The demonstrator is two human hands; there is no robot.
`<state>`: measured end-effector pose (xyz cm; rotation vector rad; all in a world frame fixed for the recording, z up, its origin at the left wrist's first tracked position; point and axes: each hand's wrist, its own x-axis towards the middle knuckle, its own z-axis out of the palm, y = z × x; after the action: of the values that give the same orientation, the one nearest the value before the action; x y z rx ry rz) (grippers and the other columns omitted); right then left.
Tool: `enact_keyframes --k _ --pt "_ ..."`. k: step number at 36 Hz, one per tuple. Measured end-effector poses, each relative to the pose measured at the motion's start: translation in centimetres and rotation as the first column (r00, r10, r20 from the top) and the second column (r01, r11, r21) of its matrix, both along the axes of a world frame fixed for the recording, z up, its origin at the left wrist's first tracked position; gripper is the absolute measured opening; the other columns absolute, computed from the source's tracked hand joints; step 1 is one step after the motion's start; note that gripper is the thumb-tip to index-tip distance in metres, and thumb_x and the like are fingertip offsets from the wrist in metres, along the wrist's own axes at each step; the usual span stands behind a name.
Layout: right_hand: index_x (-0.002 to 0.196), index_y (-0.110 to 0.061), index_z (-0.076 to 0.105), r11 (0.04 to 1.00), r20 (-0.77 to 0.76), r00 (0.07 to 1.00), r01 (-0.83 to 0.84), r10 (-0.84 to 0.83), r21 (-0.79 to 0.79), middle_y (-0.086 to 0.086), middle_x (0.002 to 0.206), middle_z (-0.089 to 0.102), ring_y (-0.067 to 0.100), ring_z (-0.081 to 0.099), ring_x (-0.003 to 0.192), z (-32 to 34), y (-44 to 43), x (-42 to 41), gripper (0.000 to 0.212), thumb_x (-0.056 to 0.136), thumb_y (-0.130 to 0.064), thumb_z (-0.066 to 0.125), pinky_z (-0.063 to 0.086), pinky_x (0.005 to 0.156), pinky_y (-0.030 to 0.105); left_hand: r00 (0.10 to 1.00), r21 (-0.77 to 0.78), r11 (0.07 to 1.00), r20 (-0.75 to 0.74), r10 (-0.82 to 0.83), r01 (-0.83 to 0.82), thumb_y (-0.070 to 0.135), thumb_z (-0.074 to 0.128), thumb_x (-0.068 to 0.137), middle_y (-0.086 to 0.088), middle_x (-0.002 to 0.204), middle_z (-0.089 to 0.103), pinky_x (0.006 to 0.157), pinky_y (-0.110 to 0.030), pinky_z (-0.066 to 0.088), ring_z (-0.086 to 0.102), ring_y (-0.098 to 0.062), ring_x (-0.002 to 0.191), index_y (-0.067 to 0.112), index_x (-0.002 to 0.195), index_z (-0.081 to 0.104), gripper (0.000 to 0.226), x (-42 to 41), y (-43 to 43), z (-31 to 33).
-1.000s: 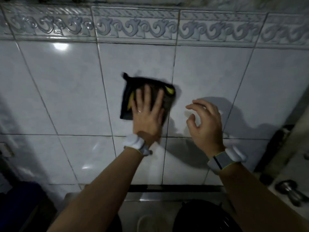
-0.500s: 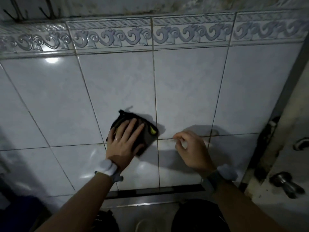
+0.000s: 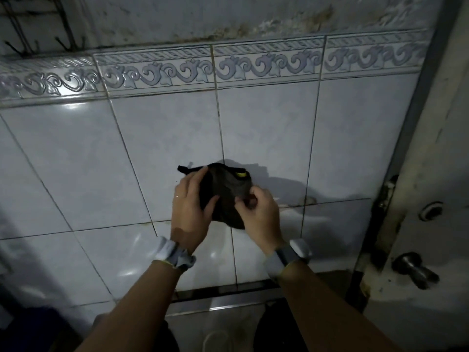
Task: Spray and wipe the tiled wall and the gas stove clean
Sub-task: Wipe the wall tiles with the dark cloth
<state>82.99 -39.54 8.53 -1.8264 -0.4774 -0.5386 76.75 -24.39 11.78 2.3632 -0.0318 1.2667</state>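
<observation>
A pale tiled wall (image 3: 76,174) fills the view, glossy and dimly lit, with a band of scroll-patterned border tiles (image 3: 157,72) across its upper part and rough, stained plaster above that. At the right edge stands a worn light door (image 3: 431,174) with a metal knob (image 3: 412,269) low down.

2 bare forearms reach up from the near edge toward the middle of the wall, each with a light band at the wrist. The left hand (image 3: 190,212) is turned palm-right, its fingers along the upper left edge of a dark cloth (image 3: 225,191) and its thumb laid across the cloth's front, gripping it. The right hand (image 3: 258,214) has its fingers curled in, pinching the cloth's right edge.

The cloth hangs bunched between the 2 hands, in front of a vertical grout line, its shadow falling to the right on the tile. Whether it touches the wall I cannot tell. A small yellow patch (image 3: 239,173) shows near its top.
</observation>
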Motion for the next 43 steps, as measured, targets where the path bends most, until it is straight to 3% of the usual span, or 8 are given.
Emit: enact_keyframes --k 5,8,12,19,26,33,37,43 --pt "0.091 -0.019 0.057 0.944 -0.079 0.941 -0.327 0.330 0.045 -0.001 0.082 0.066 0.014 0.065 0.078 -0.7 -1.0 -2.5 0.012 0.085 -0.013 0.066 0.053 0.068 0.031 0.974 0.071 0.997 -0.221 0.052 -0.037 0.035 0.087 0.067 -0.006 0.153 0.035 0.109 -0.045 0.036 0.036 -0.031 0.136 0.023 0.151 0.034 0.100 -2.3 1.5 -2.7" --pt "0.092 -0.030 0.055 0.918 -0.139 0.922 -0.378 0.361 -0.122 -0.009 0.088 0.068 0.011 0.065 0.086 -1.8 -1.1 -4.2 0.011 0.082 -0.029 0.061 0.055 0.075 0.036 0.939 -0.007 0.997 -0.338 -0.071 0.073 0.049 0.076 0.070 -0.003 0.142 0.050 0.105 -0.040 0.044 0.048 -0.024 0.129 0.023 0.133 0.055 0.072 -4.2 2.8 -4.8" --pt "0.092 -0.034 0.060 0.894 -0.247 0.907 -0.395 0.342 -0.212 -0.010 0.093 0.070 0.010 0.066 0.091 -2.2 -2.4 -4.5 0.013 0.083 -0.025 0.063 0.054 0.084 0.040 0.802 -0.375 0.912 -0.486 -0.348 0.168 0.031 0.077 0.085 0.006 0.113 0.068 0.100 -0.029 0.045 0.060 -0.012 0.111 0.020 0.106 0.068 0.025 -5.9 2.3 -6.1" --pt "0.095 -0.019 0.067 0.856 -0.320 0.870 -0.458 0.376 -0.239 -0.006 0.095 0.071 0.002 0.065 0.091 -4.8 -2.1 -10.6 0.010 0.087 -0.018 0.073 0.048 0.078 0.012 0.770 -0.631 0.767 -0.431 -0.470 0.114 0.013 0.065 0.094 0.006 0.065 0.062 0.062 -0.017 0.044 0.056 -0.002 0.064 0.013 0.081 0.062 0.013 -14.1 1.7 -9.2" --pt "0.099 -0.015 0.068 0.869 -0.327 0.858 -0.466 0.396 -0.169 -0.008 0.099 0.070 -0.002 0.063 0.098 -7.5 0.9 -16.4 0.010 0.089 -0.015 0.071 0.047 0.083 0.010 0.684 -0.759 0.650 -0.454 -0.572 0.040 0.040 0.073 0.084 -0.013 0.104 0.074 0.089 -0.046 0.053 0.069 -0.029 0.099 0.012 0.108 0.071 0.037 -21.2 4.1 -12.5" --pt "0.101 -0.021 0.067 0.920 -0.271 0.924 -0.331 0.270 -0.210 -0.011 0.097 0.069 0.000 0.062 0.092 -9.1 3.0 -20.7 0.011 0.091 -0.022 0.070 0.050 0.079 0.018 0.805 -0.822 0.568 -0.359 -0.473 -0.033 0.015 0.054 0.101 -0.011 0.100 0.074 0.078 -0.023 0.053 0.069 -0.015 0.093 0.005 0.106 0.066 0.017 -25.0 5.2 -11.9" --pt "0.102 -0.024 0.065 0.953 -0.214 0.958 -0.233 0.190 -0.194 -0.007 0.100 0.063 0.004 0.059 0.091 -9.9 4.5 -23.1 0.012 0.091 -0.026 0.068 0.049 0.078 0.020 0.853 -0.839 0.540 -0.332 -0.403 -0.072 0.023 0.054 0.101 -0.006 0.100 0.074 0.087 -0.038 0.055 0.070 -0.020 0.097 0.015 0.107 0.067 0.016 -26.0 5.8 -11.8" --pt "0.099 -0.028 0.067 0.827 -0.409 0.785 -0.550 0.465 -0.116 -0.010 0.087 0.067 0.005 0.064 0.079 -9.1 7.2 -29.1 0.020 0.084 -0.038 0.075 0.052 0.069 0.020 0.906 -0.986 0.157 -0.121 -0.407 -0.061 0.014 0.055 0.099 -0.032 0.108 0.065 0.093 -0.051 0.050 0.065 -0.039 0.099 -0.005 0.112 0.061 0.024 -29.2 6.2 -11.7"
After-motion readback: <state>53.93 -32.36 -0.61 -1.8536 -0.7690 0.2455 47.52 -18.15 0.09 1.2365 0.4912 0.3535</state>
